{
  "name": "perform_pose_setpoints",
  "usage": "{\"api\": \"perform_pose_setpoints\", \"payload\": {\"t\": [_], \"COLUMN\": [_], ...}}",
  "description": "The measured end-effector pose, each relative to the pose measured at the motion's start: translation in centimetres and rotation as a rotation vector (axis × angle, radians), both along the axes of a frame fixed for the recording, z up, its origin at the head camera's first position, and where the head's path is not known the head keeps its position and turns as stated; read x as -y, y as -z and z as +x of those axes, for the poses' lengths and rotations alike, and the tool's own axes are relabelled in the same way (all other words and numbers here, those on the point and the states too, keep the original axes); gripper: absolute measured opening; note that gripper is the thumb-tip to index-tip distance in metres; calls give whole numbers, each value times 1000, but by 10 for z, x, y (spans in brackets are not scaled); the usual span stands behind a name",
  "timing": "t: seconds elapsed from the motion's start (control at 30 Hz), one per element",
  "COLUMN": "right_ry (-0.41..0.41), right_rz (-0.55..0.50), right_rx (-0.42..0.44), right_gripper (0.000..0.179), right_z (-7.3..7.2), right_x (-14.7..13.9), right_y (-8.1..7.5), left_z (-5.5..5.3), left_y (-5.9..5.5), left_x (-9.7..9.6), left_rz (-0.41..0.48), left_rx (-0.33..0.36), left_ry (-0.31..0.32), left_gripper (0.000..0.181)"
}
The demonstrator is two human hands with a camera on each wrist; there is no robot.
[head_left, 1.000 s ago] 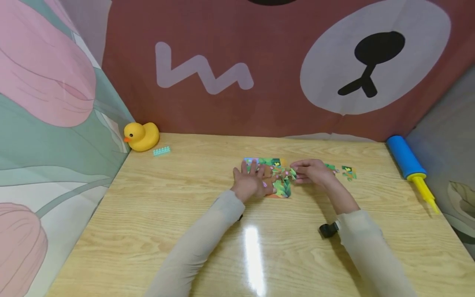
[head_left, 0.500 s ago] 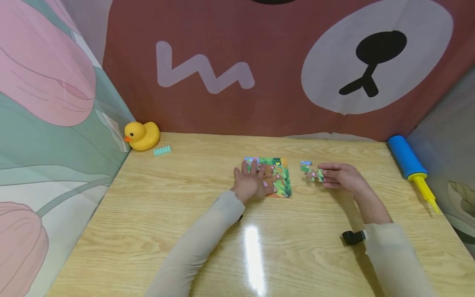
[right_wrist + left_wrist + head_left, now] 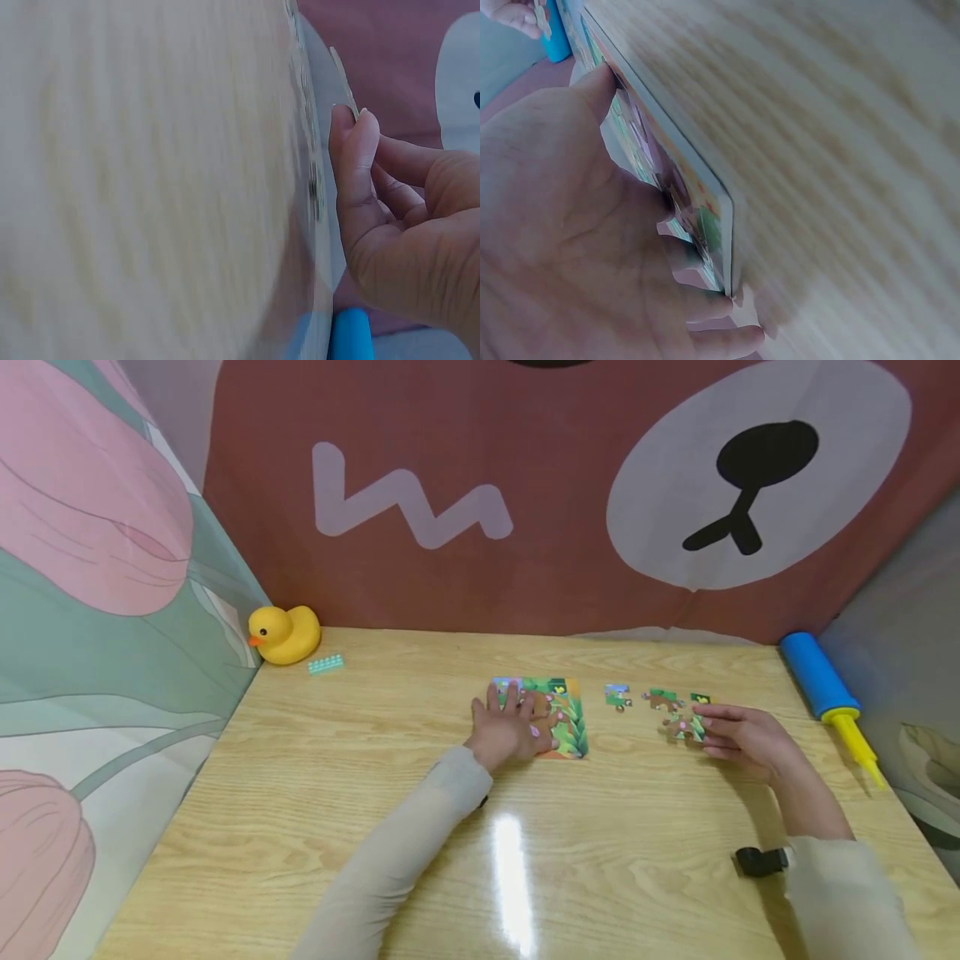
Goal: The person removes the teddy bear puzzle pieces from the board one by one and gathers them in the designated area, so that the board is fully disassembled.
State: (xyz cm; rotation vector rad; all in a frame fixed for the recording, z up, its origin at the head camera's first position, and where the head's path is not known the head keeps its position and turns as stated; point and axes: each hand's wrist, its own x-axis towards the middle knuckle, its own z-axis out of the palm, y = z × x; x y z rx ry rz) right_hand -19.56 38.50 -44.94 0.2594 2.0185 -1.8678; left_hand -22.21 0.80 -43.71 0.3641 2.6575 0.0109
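Observation:
My left hand [image 3: 501, 733] rests with fingers spread over a colourful jigsaw puzzle [image 3: 575, 727], covering much of its left side. The left wrist view shows the thumb and fingertips around the edge of its thin board [image 3: 718, 217]. To the right, my right hand [image 3: 750, 739] pinches a jigsaw piece [image 3: 684, 728] printed in brown and green. In the right wrist view that piece [image 3: 343, 75] is seen edge-on between thumb and fingertips, raised off the table. Three loose pieces lie near it: a blue and green one [image 3: 617, 694], a brown and green one [image 3: 663, 698] and a dark green one [image 3: 700, 698].
A yellow rubber duck [image 3: 287, 635] and a turquoise toy brick [image 3: 326, 665] are at the table's back left corner. At the right edge lies a blue and yellow hand pump [image 3: 821, 677]. A printed cloth [image 3: 555, 585] hangs behind the wooden table [image 3: 390, 735].
My right hand has moved right, away from the puzzle, carrying the jigsaw piece to the loose pieces. My left hand has stayed in place.

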Motion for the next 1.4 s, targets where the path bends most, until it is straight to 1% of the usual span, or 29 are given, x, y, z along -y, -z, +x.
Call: {"api": "perform_pose_setpoints", "payload": {"t": [0.07,0.23,0.33,0.5,0.57,0.63,0.67,0.77,0.83,1.0,1.13,1.27,1.4], "right_ry": [3,15,19,11,1,-22,-40,-85,-115,-157,-173,-172,-154], "right_rz": [-7,-1,37,93,122,177,212,290,336,381,376,412,461], "right_rx": [-2,16,26,34,31,26,21,17,10,-21,-44,-46,-64], "right_gripper": [26,29,31,31,27,21,25,51,63,64,66,68,66], "right_z": [3,9,8,7,7,6,6,4,3,4,6,6,2], "right_x": [-8,-20,-24,-28,-28,-28,-27,-25,-24,-25,-28,-26,-17], "right_y": [1,4,4,4,4,2,1,-3,-6,-11,-11,-13,-19], "left_z": [-1,-2,-2,-1,-1,-1,0,-1,0,-1,-1,-1,-1], "left_y": [0,0,0,0,0,0,0,0,-1,-1,-1,-1,-1], "left_x": [0,1,2,2,1,1,1,2,3,4,4,4,3], "left_rz": [-1,2,3,18,24,28,25,11,4,-9,-12,-1,2], "left_rx": [-8,-1,0,10,14,18,17,15,17,22,29,38,34], "left_ry": [2,-6,-11,3,6,5,5,0,1,1,14,19,15], "left_gripper": [92,94,94,91,91,91,90,90,90,91,88,85,87]}}
